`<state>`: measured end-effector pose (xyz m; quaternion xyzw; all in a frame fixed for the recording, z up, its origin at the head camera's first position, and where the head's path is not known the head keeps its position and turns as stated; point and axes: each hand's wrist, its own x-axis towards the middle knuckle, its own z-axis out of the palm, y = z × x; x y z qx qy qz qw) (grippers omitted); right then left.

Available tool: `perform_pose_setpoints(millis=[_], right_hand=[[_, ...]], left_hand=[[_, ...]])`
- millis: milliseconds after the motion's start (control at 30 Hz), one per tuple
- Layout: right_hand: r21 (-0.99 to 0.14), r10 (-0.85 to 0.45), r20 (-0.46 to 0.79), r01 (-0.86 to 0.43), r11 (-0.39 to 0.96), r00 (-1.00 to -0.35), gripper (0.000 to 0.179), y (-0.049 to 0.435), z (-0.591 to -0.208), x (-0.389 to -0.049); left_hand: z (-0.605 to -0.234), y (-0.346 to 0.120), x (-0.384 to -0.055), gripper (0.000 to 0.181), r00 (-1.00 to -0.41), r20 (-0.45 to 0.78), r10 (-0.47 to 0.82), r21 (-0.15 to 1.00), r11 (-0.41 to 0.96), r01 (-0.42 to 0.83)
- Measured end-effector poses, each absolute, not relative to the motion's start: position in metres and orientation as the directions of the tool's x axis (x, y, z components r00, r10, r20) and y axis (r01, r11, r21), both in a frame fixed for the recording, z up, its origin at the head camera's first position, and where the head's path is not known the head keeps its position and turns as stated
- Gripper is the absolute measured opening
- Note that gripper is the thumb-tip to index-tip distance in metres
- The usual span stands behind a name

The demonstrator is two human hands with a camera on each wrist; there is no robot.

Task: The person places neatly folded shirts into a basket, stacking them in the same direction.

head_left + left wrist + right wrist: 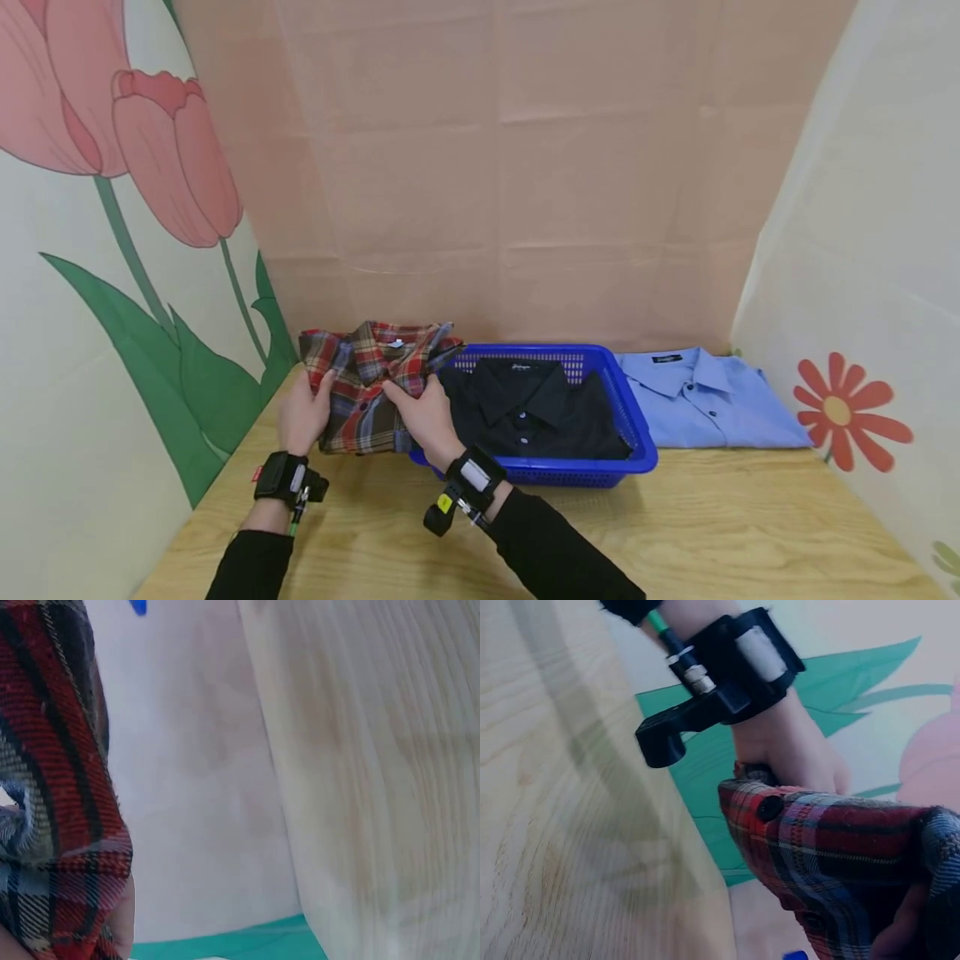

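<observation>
Both my hands hold a folded red plaid shirt [363, 392] over the left part of the table, collar toward the back. My left hand [303, 417] grips its left side, thumb on top. On the right side, my right hand [429, 417] pinches the cloth with the thumb over the front, beside the basket's left rim. In the right wrist view the plaid shirt [832, 840] is raised above the table, and its underside shows in part. The left wrist view catches one plaid edge [60, 750], with most of the left hand hidden behind it.
A blue plastic basket [637, 433] stands right of the plaid shirt, with a folded black shirt [532, 408] inside. Farther right lies a folded light blue shirt [712, 400] on the wooden table [712, 517]. A pinkish-brown sheet [525, 208] rises behind; flower-printed walls flank both sides.
</observation>
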<state>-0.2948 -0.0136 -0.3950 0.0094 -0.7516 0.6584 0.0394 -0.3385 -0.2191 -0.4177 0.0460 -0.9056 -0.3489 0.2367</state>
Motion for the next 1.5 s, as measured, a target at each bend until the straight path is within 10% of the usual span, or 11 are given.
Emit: perform_pose_setpoints(millis=[433,1100,1500], right_hand=[[-0.998,-0.135,0.057,-0.062,0.031,-0.989,0.042,0.032,-0.385,-0.294],[-0.807,-0.185,0.199,-0.268,0.526,-0.962,0.032,0.11,-0.377,-0.301],[-0.802,-0.223,0.102,-0.213,0.558,-0.969,0.028,0.148,-0.374,-0.297]], left_hand=[[-0.413,-0.189,-0.339,0.043,-0.862,0.449,-0.235,0.67,0.727,0.15],[-0.402,-0.146,-0.336,0.036,-0.854,0.505,-0.126,0.694,0.647,0.316],[-0.396,-0.124,-0.33,0.031,-0.888,0.459,-0.028,0.713,0.607,0.35]])
